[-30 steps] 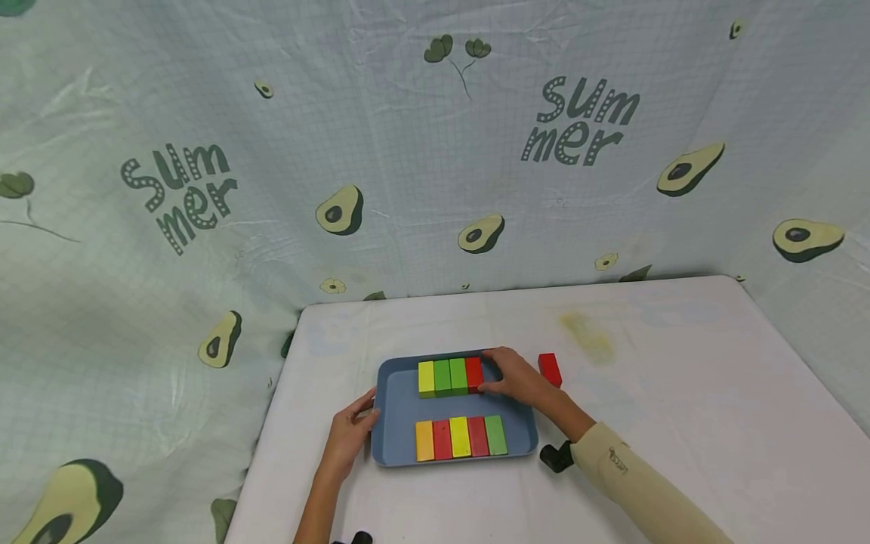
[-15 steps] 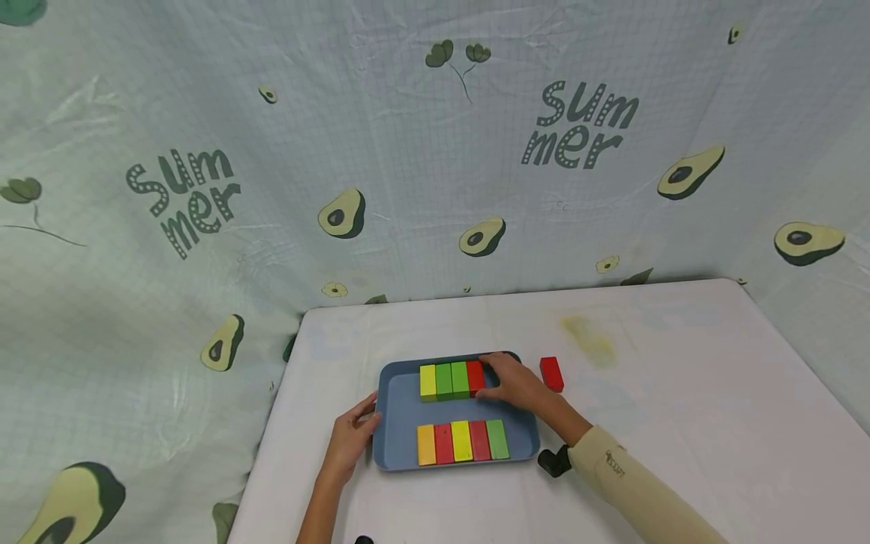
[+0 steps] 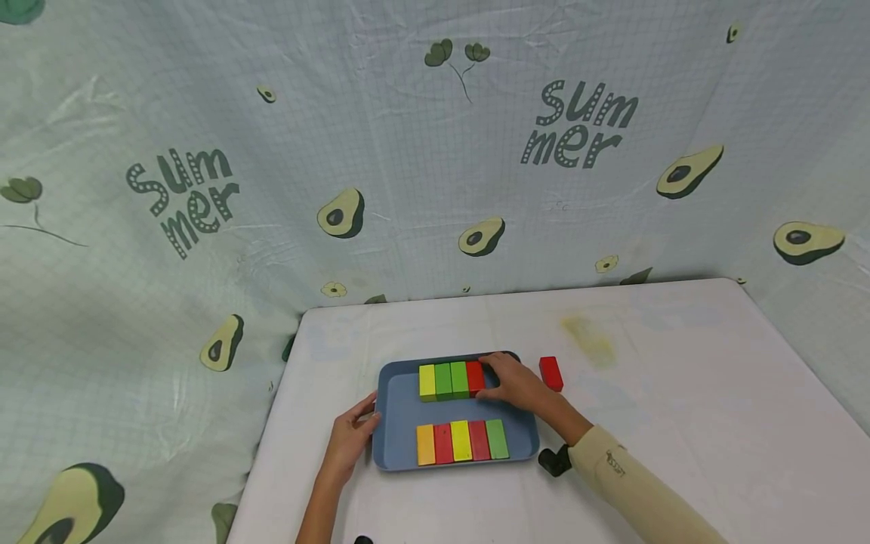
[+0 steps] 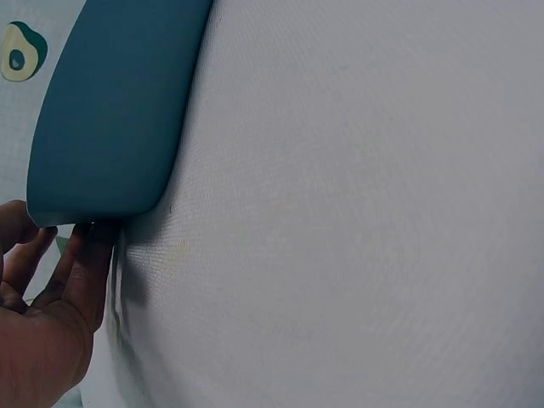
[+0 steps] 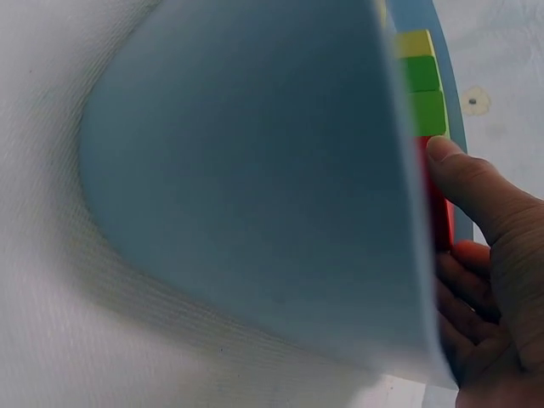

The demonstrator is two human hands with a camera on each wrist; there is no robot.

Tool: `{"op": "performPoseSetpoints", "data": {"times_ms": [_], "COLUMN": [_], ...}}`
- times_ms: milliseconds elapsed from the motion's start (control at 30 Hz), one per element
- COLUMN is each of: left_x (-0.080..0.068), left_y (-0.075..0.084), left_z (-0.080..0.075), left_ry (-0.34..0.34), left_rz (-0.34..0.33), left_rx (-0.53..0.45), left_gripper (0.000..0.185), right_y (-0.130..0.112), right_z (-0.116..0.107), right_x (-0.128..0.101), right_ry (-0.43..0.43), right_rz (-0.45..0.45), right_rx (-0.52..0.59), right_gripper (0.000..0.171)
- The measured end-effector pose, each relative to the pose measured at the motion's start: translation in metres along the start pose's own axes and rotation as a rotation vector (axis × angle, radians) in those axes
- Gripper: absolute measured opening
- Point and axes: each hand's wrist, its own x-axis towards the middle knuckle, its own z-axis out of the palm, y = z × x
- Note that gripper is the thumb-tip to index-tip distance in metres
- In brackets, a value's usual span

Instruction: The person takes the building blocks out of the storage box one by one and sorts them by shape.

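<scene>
In the head view a blue-grey tray (image 3: 401, 438) holds two rows of coloured blocks. My right hand (image 3: 515, 383) reaches over its right side and pinches the red block (image 3: 475, 378) at the right end of the far row. Thumb and fingers lie at opposite ends of that block, as the right wrist view also shows. Left of it stand two green blocks (image 3: 451, 381) and a yellow block (image 3: 427, 383). My left hand (image 3: 348, 438) holds the tray's left edge, thumb at the rim and fingers by the outer wall (image 4: 110, 127).
The near row has orange, red, yellow (image 3: 461, 440), red and green blocks side by side. Another red block (image 3: 551, 373) lies on the white table (image 3: 652, 423) just right of the tray. A patterned cloth (image 3: 408, 151) hangs behind the table.
The view has shifted slightly. My right thumb and fingers have moved a little left against the red block; over the last half second both hands stay almost still.
</scene>
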Motion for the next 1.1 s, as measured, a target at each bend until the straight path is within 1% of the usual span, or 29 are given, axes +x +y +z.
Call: {"op": "performPoseSetpoints", "data": {"times_ms": [100,200,233,467,567,667,767,800,867,1033,1100], "left_x": [0.000,0.000,0.000,0.000,-0.001,-0.005,-0.012,-0.013,-0.011,0.000,0.001], "left_y": [0.000,0.000,0.000,0.001,0.004,0.015,0.029,0.031,0.025,0.003,0.002], "left_z": [0.000,0.000,0.000,0.001,0.001,0.001,0.002,0.003,0.002,0.003,0.004], "left_ry": [0.012,0.009,0.011,-0.003,-0.016,-0.030,-0.036,-0.036,-0.031,0.011,0.023], "left_rz": [-0.007,0.000,-0.007,-0.010,-0.013,-0.012,-0.012,-0.013,-0.010,-0.007,-0.003], "left_rx": [0.000,-0.001,-0.006,-0.003,-0.015,-0.023,-0.025,-0.021,-0.017,0.015,0.027], "left_gripper": [0.045,0.045,0.046,0.046,0.046,0.046,0.046,0.046,0.046,0.045,0.045], "right_y": [0.001,0.002,0.002,0.003,0.003,0.002,0.001,0.001,0.001,0.001,0.001], "right_z": [-0.001,-0.001,-0.001,-0.001,-0.001,-0.002,-0.003,-0.003,-0.003,-0.002,-0.001], "right_x": [0.000,0.000,0.001,0.003,0.003,0.003,0.003,0.003,0.003,0.002,0.002], "right_ry": [-0.005,-0.009,-0.010,-0.018,-0.020,-0.022,-0.027,-0.029,-0.028,-0.016,-0.011], "right_rz": [-0.003,-0.003,-0.003,0.002,0.005,0.002,-0.005,-0.007,-0.007,0.007,0.012], "right_rx": [0.007,-0.004,-0.008,-0.022,-0.026,-0.030,-0.039,-0.040,-0.039,-0.030,-0.029], "right_gripper": [0.071,0.072,0.072,0.072,0.072,0.072,0.072,0.072,0.072,0.070,0.070]}}
